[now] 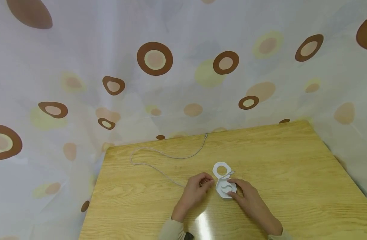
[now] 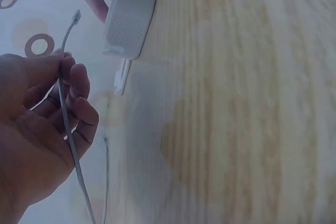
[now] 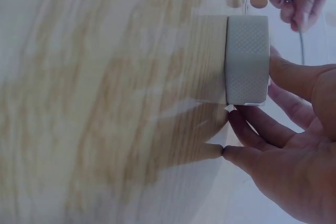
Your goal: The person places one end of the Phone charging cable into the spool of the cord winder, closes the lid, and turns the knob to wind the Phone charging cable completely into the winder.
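A white octagonal case (image 1: pixel 221 192) with a curved divider inside sits on the table, its ring-shaped lid (image 1: pixel 220 164) folded open toward the far side. My right hand (image 1: pixel 251 199) holds the case from the right, thumb and fingers at its edges. The right wrist view shows the case's dotted side wall (image 3: pixel 248 56). To the left of it, my left hand (image 1: pixel 196 188) pinches a thin pale cable (image 2: pixel 73 153) between thumb and fingertips. The cable's plug (image 2: pixel 76 17) sticks out past those fingertips. In the head view, a short end crosses above the case near the lid.
The rest of the cable (image 1: pixel 159 152) loops over the wooden table (image 1: pixel 285 163) to the left and back, its other plug (image 1: pixel 205 134) at the far edge. A patterned sheet (image 1: pixel 183 83) stands behind and along both sides.
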`<state>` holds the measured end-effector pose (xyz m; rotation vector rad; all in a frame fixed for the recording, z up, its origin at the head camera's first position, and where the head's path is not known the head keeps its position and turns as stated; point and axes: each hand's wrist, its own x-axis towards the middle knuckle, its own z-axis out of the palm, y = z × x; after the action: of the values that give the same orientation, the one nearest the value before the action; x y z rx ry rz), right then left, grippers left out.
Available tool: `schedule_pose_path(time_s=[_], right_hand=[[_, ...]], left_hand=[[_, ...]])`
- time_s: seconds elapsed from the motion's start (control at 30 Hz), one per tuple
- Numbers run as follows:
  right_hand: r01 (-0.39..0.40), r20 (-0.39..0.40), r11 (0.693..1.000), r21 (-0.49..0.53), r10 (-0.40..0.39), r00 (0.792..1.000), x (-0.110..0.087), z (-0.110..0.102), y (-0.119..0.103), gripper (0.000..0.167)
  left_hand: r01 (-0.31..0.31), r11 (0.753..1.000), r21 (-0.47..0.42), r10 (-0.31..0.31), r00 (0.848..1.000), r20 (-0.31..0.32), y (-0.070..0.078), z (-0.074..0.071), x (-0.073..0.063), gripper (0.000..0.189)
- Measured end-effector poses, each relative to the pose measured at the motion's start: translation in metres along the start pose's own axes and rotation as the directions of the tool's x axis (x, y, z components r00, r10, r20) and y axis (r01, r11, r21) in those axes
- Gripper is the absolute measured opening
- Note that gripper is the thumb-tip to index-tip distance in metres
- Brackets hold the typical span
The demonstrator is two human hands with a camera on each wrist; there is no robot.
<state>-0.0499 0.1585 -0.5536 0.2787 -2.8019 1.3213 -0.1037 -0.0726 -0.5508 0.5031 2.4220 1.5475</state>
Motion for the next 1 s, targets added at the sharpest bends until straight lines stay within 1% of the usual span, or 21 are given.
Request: schedule_pose_path(time_s=[0.1,0.23,0.33,0.4,0.47,0.63,0.73,0.87,0.93,1.0], right_hand=[[-0.034,0.008,0.999,0.01,0.034,0.999,0.001,-0.0007,-0.0002,0.043],[-0.134,0.022,0.991,0.016,0.134,0.991,0.0026,-0.0037,-0.0014,0.051],[-0.204,0.001,0.979,0.024,0.204,0.979,0.0035,-0.0057,-0.002,0.057],[-0.232,-0.026,0.972,0.043,0.233,0.972,0.0035,-0.0065,-0.0019,0.056],[-0.239,-0.058,0.968,0.077,0.244,0.968,0.0035,-0.0067,-0.0013,0.051],[-0.22,-0.111,0.966,0.139,0.236,0.965,0.0036,-0.0062,0.0002,0.037],[-0.213,-0.128,0.966,0.148,0.232,0.964,0.0039,-0.0054,0.0004,0.032],[-0.2,-0.158,0.968,0.153,0.223,0.962,0.0049,-0.0047,-0.0008,0.029],[-0.189,-0.179,0.97,0.153,0.215,0.96,0.0053,-0.0042,-0.0016,0.026],[-0.181,-0.199,0.972,0.153,0.209,0.957,0.0055,-0.0035,-0.0024,0.022]], left_hand=[[0.002,1.0,0.03,-0.002,1.0,0.017,-0.0014,0.0038,-0.0013,0.018],[-0.004,0.998,0.059,0.003,1.0,0.019,-0.0035,0.0071,-0.0023,0.015],[-0.016,0.996,0.085,0.014,1.0,0.019,-0.0037,0.0079,-0.0028,0.015],[-0.02,0.995,0.098,0.018,1.0,0.02,-0.0037,0.0079,-0.0035,0.015],[-0.02,0.994,0.103,0.018,1.0,0.022,-0.0044,0.008,-0.0041,0.015],[-0.01,0.995,0.095,0.007,0.999,0.032,-0.0059,0.008,-0.006,0.015],[-0.013,0.995,0.098,0.009,0.999,0.047,-0.0067,0.0078,-0.0063,0.016],[-0.037,0.991,0.127,0.03,0.998,0.063,-0.0072,0.0077,-0.0059,0.017],[-0.053,0.988,0.143,0.044,0.997,0.064,-0.0072,0.0077,-0.0055,0.016],[-0.055,0.986,0.16,0.046,0.997,0.061,-0.0069,0.0078,-0.0053,0.016]])
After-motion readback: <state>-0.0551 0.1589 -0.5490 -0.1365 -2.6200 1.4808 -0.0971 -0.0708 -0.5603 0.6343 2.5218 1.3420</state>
